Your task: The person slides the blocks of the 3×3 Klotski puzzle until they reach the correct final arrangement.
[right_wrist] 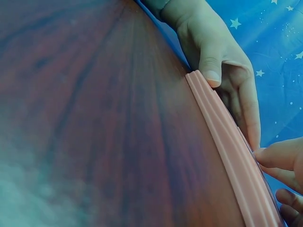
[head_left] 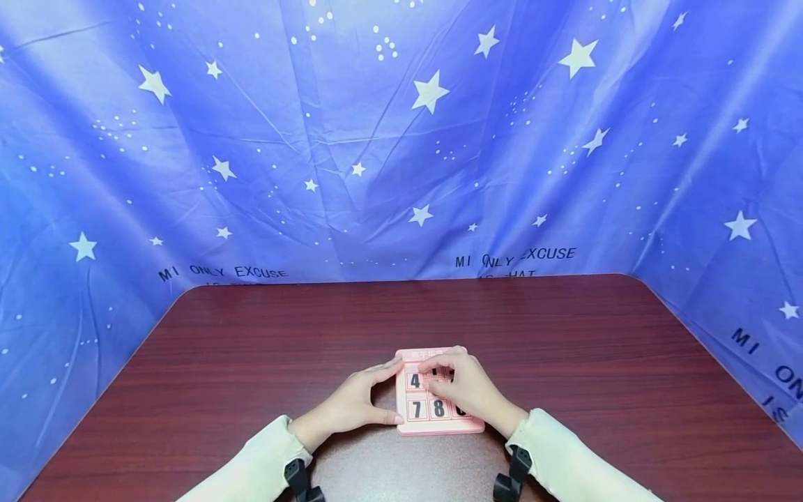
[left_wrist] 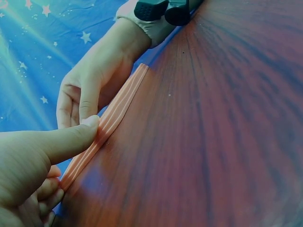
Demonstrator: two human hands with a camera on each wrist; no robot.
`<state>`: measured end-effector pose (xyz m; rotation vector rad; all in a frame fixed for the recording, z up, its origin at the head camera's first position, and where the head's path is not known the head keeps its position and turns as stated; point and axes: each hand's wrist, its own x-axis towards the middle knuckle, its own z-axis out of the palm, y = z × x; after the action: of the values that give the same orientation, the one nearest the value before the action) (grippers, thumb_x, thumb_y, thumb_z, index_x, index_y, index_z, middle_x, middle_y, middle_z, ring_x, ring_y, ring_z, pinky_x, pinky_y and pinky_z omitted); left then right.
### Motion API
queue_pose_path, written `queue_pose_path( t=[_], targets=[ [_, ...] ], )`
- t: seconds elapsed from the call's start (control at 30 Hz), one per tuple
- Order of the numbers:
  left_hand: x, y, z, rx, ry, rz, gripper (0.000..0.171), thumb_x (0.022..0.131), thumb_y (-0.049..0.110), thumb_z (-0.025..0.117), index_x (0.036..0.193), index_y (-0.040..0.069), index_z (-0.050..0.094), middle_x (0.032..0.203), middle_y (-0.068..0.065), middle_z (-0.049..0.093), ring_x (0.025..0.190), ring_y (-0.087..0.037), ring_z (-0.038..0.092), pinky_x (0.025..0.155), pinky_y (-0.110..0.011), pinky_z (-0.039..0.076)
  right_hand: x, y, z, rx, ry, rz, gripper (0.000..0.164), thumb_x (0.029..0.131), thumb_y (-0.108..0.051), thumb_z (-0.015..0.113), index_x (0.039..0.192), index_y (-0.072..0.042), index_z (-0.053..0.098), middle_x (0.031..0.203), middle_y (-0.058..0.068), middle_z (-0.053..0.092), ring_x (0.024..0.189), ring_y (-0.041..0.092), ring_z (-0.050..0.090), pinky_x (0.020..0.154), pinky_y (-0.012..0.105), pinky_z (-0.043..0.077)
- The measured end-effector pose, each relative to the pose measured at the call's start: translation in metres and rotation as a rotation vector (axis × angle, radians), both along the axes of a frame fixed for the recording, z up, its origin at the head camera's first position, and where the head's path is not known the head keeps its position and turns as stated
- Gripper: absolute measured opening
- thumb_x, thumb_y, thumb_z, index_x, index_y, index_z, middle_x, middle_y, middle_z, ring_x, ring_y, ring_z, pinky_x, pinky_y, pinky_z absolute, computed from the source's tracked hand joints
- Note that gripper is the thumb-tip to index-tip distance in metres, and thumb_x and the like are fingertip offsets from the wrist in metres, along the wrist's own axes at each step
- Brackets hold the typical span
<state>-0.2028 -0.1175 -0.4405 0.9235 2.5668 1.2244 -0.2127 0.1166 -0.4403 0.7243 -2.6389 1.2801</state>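
A pink number slide puzzle [head_left: 419,427] lies flat on the table, its tiles marked in black; 4, 7 and 8 are readable. My left hand [head_left: 351,404] holds the puzzle's left side, thumb at the lower corner and index finger near the upper one. In the left wrist view, the left thumb [left_wrist: 71,144] rests against the ridged pink edge [left_wrist: 118,106]. Over the right part of the puzzle is my right hand [head_left: 470,383], its thumb and index fingertips apart, touching the tiles by the 4. It hides several tiles.
The dark red wooden table [head_left: 282,328] stretches around the puzzle on all sides. Behind it and at both sides hangs a blue curtain [head_left: 357,125] with white stars and printed words. Black wrist cameras [head_left: 514,474] are strapped over the pale sleeves [head_left: 571,446].
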Motion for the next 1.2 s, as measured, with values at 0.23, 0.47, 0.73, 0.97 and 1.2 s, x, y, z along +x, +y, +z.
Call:
queue_pose_path(
  t=[0.23, 0.47, 0.73, 0.97, 1.2],
  targets=[
    [0.0, 0.0, 0.0, -0.008, 0.008, 0.002, 0.086, 0.072, 0.036, 0.08, 0.142, 0.006, 0.041, 0.149, -0.008, 0.036, 0.135, -0.026, 0.035, 0.109, -0.049, 0.029, 0.005, 0.001, 0.002, -0.012, 0.007, 0.023, 0.016, 0.076, -0.01, 0.075, 0.091, -0.017, 0.074, 0.088, -0.007, 0.065, 0.087, 0.012, 0.055, 0.078, 0.026, 0.048],
    [0.0, -0.001, -0.001, -0.009, 0.016, 0.0, 0.086, 0.072, 0.036, 0.08, 0.142, 0.005, 0.041, 0.149, -0.008, 0.036, 0.135, -0.026, 0.035, 0.109, -0.048, 0.03, 0.008, 0.002, 0.001, -0.003, 0.002, 0.027, 0.015, 0.076, -0.01, 0.076, 0.089, -0.017, 0.074, 0.088, -0.009, 0.065, 0.086, 0.008, 0.053, 0.076, 0.024, 0.046],
    [0.0, 0.0, -0.001, 0.002, 0.016, 0.0, 0.086, 0.071, 0.035, 0.081, 0.141, 0.003, 0.042, 0.148, -0.01, 0.037, 0.135, -0.026, 0.035, 0.11, -0.047, 0.029, 0.009, 0.002, 0.002, -0.02, 0.0, 0.044, 0.014, 0.077, -0.01, 0.075, 0.09, -0.016, 0.074, 0.087, -0.007, 0.066, 0.083, 0.009, 0.052, 0.071, 0.023, 0.046],
    [0.001, 0.0, -0.001, 0.001, -0.003, 0.006, 0.086, 0.071, 0.035, 0.081, 0.142, 0.005, 0.041, 0.148, -0.009, 0.036, 0.136, -0.025, 0.034, 0.11, -0.046, 0.029, 0.005, 0.01, 0.004, -0.057, -0.029, -0.003, 0.018, 0.076, -0.01, 0.075, 0.093, -0.016, 0.075, 0.09, -0.005, 0.066, 0.085, 0.012, 0.054, 0.072, 0.023, 0.048],
    [0.001, 0.0, 0.001, 0.004, 0.003, 0.002, 0.086, 0.071, 0.033, 0.082, 0.141, 0.004, 0.042, 0.149, -0.008, 0.036, 0.136, -0.025, 0.034, 0.11, -0.046, 0.029, -0.002, 0.021, 0.002, -0.057, -0.03, -0.055, 0.019, 0.075, -0.007, 0.076, 0.091, -0.016, 0.075, 0.082, -0.004, 0.063, 0.076, 0.012, 0.05, 0.063, 0.022, 0.043]
  ],
)
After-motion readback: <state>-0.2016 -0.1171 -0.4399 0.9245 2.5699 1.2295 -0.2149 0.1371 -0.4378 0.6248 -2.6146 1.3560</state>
